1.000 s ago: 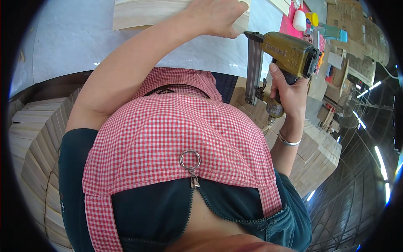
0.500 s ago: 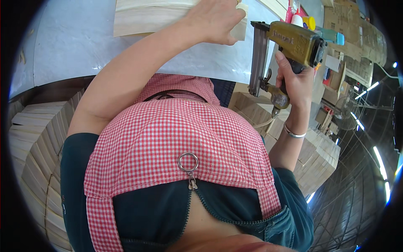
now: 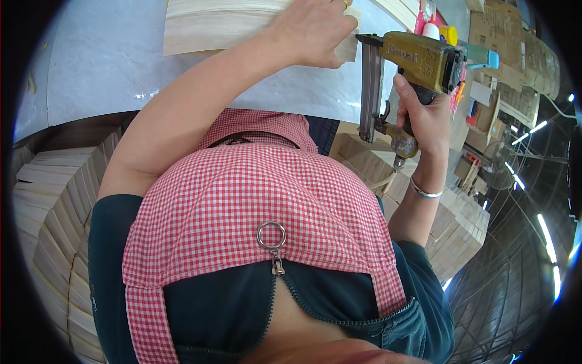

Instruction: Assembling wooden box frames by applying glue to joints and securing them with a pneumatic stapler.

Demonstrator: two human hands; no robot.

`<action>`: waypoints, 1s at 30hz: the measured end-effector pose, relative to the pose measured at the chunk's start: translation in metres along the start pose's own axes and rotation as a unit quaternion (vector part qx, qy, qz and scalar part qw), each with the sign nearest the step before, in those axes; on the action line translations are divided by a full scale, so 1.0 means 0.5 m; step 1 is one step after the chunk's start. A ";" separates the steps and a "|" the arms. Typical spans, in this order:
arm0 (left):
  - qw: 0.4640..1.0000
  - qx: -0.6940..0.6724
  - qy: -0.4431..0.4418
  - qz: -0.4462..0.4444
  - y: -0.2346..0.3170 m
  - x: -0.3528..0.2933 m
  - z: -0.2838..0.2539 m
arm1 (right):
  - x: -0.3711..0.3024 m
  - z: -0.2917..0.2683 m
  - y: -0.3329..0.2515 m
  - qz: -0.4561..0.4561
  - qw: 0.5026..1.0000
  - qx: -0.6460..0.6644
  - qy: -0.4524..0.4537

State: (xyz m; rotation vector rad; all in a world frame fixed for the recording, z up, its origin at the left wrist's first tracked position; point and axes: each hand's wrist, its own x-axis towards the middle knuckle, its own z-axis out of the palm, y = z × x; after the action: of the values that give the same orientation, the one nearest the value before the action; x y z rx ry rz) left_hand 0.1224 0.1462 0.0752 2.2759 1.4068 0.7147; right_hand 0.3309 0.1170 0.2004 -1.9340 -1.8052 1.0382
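My right hand (image 3: 426,118) is wrapped round the handle of a yellow and black nail gun (image 3: 421,57), its long grey magazine hanging on the left side. The gun's nose is at the right end of a pale wooden piece (image 3: 212,30), which lies on the white work table and runs out of the top of the picture. Whether nose and wood touch, I cannot tell. My left hand (image 3: 312,33) reaches across and grips the wood near that end, its fingers curled. Part of the wood is hidden behind this hand and forearm.
The white table (image 3: 121,73) spans the top left. Past the gun stand a yellow-capped bottle (image 3: 448,34) and a light-blue item (image 3: 491,59). Stacked wooden pieces (image 3: 51,200) rise at the left, more (image 3: 454,224) at the right. Cardboard boxes (image 3: 506,39) are farther off.
The nail gun has moved slightly left, bringing its nose up to the wood's right end. My left hand has barely shifted and keeps its grip.
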 end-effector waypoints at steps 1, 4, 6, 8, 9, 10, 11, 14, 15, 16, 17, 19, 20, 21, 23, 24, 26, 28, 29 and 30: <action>1.000 -0.004 -0.011 -0.014 -0.002 0.003 0.006 | 0.000 0.001 -0.001 0.001 1.000 0.001 -0.001; 0.998 -0.014 -0.034 -0.042 -0.004 0.005 0.009 | -0.002 0.003 -0.004 0.004 1.000 0.003 -0.003; 1.000 0.000 -0.008 -0.003 -0.004 0.000 -0.001 | -0.010 0.008 -0.013 0.011 1.000 -0.003 0.006; 0.999 0.014 0.018 0.036 -0.004 -0.002 -0.008 | -0.015 0.011 -0.018 0.019 1.000 -0.010 0.015; 0.999 0.013 0.018 0.037 -0.005 -0.002 -0.007 | -0.015 0.012 -0.019 0.019 1.000 -0.010 0.016; 0.999 0.022 0.016 0.032 -0.007 -0.002 -0.003 | -0.015 0.012 -0.020 0.024 1.000 -0.005 0.013; 0.999 0.030 0.015 0.028 -0.009 -0.001 0.001 | -0.014 0.013 -0.020 0.029 1.000 0.000 0.010; 0.999 0.046 0.013 0.020 -0.008 0.002 -0.004 | -0.009 0.011 -0.023 0.039 0.999 0.009 0.006; 0.999 0.044 0.006 0.015 -0.003 0.000 -0.015 | -0.006 0.007 -0.025 0.040 0.999 0.004 -0.002; 0.999 0.044 0.000 0.011 0.005 -0.003 -0.033 | -0.002 0.002 -0.029 0.038 0.999 -0.002 -0.010; 0.999 0.044 -0.005 0.005 0.011 -0.006 -0.049 | 0.002 -0.003 -0.033 0.036 0.999 -0.008 -0.019; 0.999 0.045 -0.008 -0.001 0.008 -0.005 -0.056 | 0.015 -0.010 -0.041 0.031 0.999 -0.014 -0.028; 0.999 0.038 0.007 0.005 0.003 -0.005 -0.050 | 0.026 -0.012 -0.045 0.023 0.999 -0.024 -0.025; 0.999 0.030 0.021 0.011 0.000 -0.007 -0.039 | 0.035 -0.014 -0.047 0.018 0.999 -0.034 -0.022; 0.998 0.015 0.048 0.025 -0.005 -0.010 -0.015 | 0.053 -0.015 -0.053 0.006 0.998 -0.052 -0.016; 0.998 0.016 0.050 0.024 -0.008 -0.009 -0.001 | 0.062 -0.014 -0.055 0.003 0.998 -0.053 -0.016; 0.993 0.083 0.079 0.004 -0.011 -0.009 0.028 | 0.078 -0.012 -0.060 -0.003 0.998 -0.059 -0.028; 0.983 0.148 0.106 -0.018 -0.017 -0.009 0.050 | 0.089 -0.010 -0.065 -0.009 0.997 -0.065 -0.041; 0.983 0.148 0.106 -0.019 -0.016 -0.009 0.045 | 0.091 -0.010 -0.066 -0.009 0.997 -0.065 -0.042; 0.987 0.127 0.100 -0.024 -0.014 -0.009 0.041 | 0.094 -0.011 -0.066 -0.008 0.997 -0.066 -0.044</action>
State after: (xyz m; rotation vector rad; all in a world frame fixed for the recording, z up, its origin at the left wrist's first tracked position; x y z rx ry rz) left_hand 0.1279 0.1441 0.0539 2.4048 1.7279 0.8084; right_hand 0.3077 0.1685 0.2119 -1.9743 -1.9802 1.0393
